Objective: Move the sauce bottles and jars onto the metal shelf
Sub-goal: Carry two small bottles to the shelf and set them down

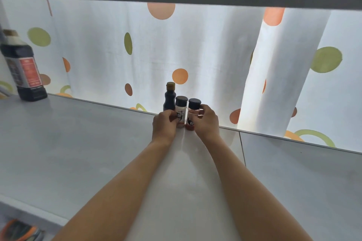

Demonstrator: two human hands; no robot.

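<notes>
Two spice jars, upright, touching, on metal shelf (98, 152) at 12 o'clock, near back edge. Left hand (164, 126) gripping white jar (181, 112); right hand (205, 121) gripping red jar (193, 114). Set flat beside small bottle (170, 98), then release gently.

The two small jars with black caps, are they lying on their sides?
No, both small jars stand upright on the metal shelf, caps up.
</notes>
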